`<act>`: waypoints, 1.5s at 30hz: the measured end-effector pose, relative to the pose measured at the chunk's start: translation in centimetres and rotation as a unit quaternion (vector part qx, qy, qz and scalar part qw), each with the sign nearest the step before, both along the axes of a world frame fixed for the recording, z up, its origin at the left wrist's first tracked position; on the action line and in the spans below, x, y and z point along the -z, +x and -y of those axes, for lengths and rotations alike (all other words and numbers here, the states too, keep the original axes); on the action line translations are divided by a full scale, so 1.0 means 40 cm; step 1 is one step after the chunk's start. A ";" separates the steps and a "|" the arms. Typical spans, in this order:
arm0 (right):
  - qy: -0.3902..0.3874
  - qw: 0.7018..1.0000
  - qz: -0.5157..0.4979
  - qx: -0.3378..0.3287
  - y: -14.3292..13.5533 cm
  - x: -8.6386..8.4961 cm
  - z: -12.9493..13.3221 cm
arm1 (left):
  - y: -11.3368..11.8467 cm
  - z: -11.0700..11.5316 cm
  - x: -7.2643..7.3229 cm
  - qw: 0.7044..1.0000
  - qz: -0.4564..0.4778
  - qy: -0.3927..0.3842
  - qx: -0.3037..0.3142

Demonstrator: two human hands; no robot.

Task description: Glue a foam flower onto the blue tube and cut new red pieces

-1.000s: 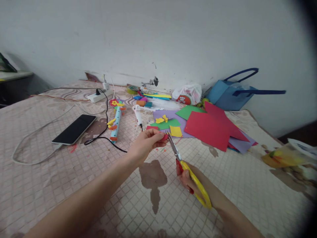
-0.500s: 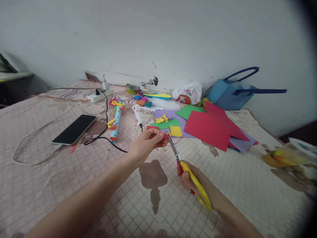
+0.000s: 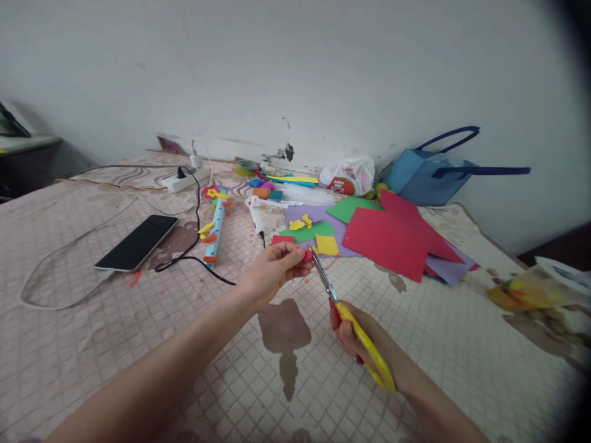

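Observation:
Between thumb and fingers, my left hand (image 3: 277,269) pinches a small red piece (image 3: 308,255) near the middle of the view. My right hand (image 3: 353,335) is closed on the scissors (image 3: 364,341), which have yellow and red handles. The tips of the blades are at the edge of the red piece. Just beyond my hands lie a yellow square (image 3: 327,245), green paper (image 3: 310,232) and small yellow cutouts (image 3: 301,223) on a purple sheet (image 3: 344,229). Large red sheets (image 3: 388,240) are stacked to the right.
A white glue gun (image 3: 255,215) and a decorated light blue strip (image 3: 215,234) lie beyond my left hand. To the left are a phone (image 3: 137,242) and a power strip (image 3: 178,181) with cables. At the back right stands a blue bag (image 3: 422,178).
Both hands have hardly moved, and they hold the same things. The whole view has shifted very slightly.

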State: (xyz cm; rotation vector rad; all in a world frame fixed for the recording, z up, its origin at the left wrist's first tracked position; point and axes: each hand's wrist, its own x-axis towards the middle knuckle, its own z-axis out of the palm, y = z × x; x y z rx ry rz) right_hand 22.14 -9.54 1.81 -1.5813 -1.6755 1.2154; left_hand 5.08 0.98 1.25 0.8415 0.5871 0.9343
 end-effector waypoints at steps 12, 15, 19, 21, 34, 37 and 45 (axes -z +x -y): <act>0.053 0.992 0.054 0.097 0.097 0.050 -0.064 | 0.000 0.010 -0.021 0.998 0.017 -0.063 0.016; 0.121 0.937 0.281 0.171 0.203 0.043 -0.153 | 0.000 0.010 -0.017 0.998 0.011 -0.060 0.026; 0.066 0.825 0.515 0.223 0.326 0.039 -0.249 | 0.003 0.012 -0.016 0.999 -0.015 -0.034 0.025; 0.056 0.808 0.544 0.218 0.366 0.047 -0.271 | 0.005 0.013 -0.014 0.999 -0.025 -0.028 0.025; 0.164 0.973 0.142 0.083 0.228 0.002 -0.237 | 0.009 0.004 0.011 0.986 -0.142 0.083 0.015; 0.100 0.994 -0.042 -0.016 0.113 -0.010 -0.221 | 0.011 0.006 0.012 0.982 -0.163 0.099 0.009; 0.054 0.981 -0.179 -0.044 0.021 0.014 -0.190 | 0.016 0.012 0.009 0.974 -0.198 0.111 0.009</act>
